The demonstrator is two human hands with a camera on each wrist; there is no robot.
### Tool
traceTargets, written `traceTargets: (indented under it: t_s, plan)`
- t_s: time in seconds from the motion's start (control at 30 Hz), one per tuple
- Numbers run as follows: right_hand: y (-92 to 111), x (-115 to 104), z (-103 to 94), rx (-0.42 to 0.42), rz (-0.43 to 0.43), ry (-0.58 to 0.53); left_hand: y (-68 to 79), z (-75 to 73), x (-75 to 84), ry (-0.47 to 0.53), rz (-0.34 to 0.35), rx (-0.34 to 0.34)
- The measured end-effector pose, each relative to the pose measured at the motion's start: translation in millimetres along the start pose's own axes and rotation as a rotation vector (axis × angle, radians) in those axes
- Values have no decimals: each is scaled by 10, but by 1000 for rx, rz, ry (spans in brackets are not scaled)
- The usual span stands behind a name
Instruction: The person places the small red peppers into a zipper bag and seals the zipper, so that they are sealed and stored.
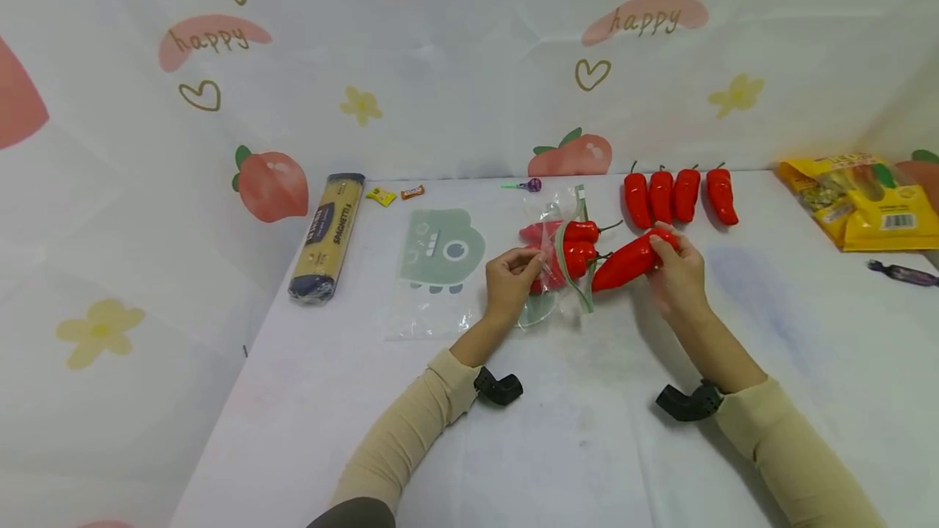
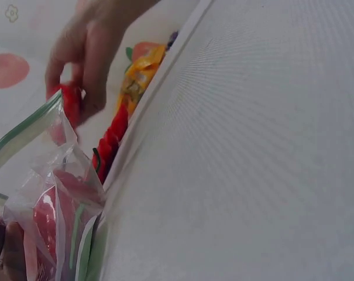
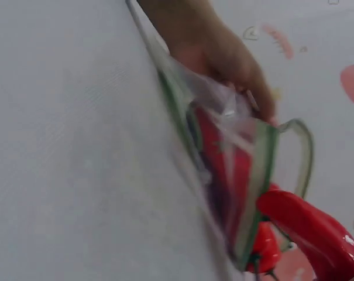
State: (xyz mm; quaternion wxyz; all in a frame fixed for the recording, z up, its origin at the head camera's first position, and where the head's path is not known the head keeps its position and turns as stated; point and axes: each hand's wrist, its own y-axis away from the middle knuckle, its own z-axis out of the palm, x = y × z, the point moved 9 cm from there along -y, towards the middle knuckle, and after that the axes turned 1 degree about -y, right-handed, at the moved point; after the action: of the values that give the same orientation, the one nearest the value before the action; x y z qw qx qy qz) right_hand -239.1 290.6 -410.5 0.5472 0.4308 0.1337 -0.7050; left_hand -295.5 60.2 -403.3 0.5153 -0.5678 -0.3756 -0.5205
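My left hand (image 1: 511, 282) pinches the near side of a clear zip bag (image 3: 235, 146) with a green-edged mouth, which gapes toward the right. Inside the bag lie several red peppers (image 1: 581, 257), their stems poking toward the opening. In my right hand (image 1: 678, 271) is another red pepper (image 1: 623, 261), gripped at one end between thumb and fingers. Its other tip points down-left, right at the bag's mouth in the head view; the right wrist view shows this pepper (image 3: 314, 234) overlapping the green rim. The left wrist view shows the bag close up with peppers behind the plastic.
A flat bag with a green dinosaur print (image 1: 443, 247) lies left of the hands. Further left are a spaghetti pack (image 1: 328, 239) and small candies (image 1: 381, 196). A lollipop (image 1: 534, 185) lies behind. Several red peppers (image 1: 685, 195) line the back right, near a yellow bag (image 1: 873, 206) and a dark wrapped candy (image 1: 904, 274).
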Motion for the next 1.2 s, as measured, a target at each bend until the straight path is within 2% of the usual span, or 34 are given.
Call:
traceTargets:
  t_s: [0.1,0.17,0.23,0.33,0.47,0.63,0.8,0.87,0.93,1.07,1.2]
  plan:
    - [80,-96,-11,17,-63,-12,5,13,11,-1,6,3]
    - [110,-90,-25,29,-70,48,6,17,13,0,9,11]
    - [127,-18,-33,34,-55,170,7,22,9,-3,5,17]
    - [153,117,-22,2,-53,502,8,35,12,-1,4,16]
    - [193,197,58,-89,-196,866,9,41,40,13,27,25]
    - [218,231,115,-157,-352,1039,5,-1,75,13,53,68]
    - [147,191,128,-215,-427,1113,-22,3,68,11,45,67]
    - [50,127,118,-224,-434,1082,-32,8,62,18,42,60]
    - [-103,33,94,-213,-418,991,-34,3,51,17,41,59]
    - [-497,-182,16,-85,-348,882,-9,-18,21,14,36,59]
    - [-874,-345,27,13,-280,969,32,-12,11,25,42,54]
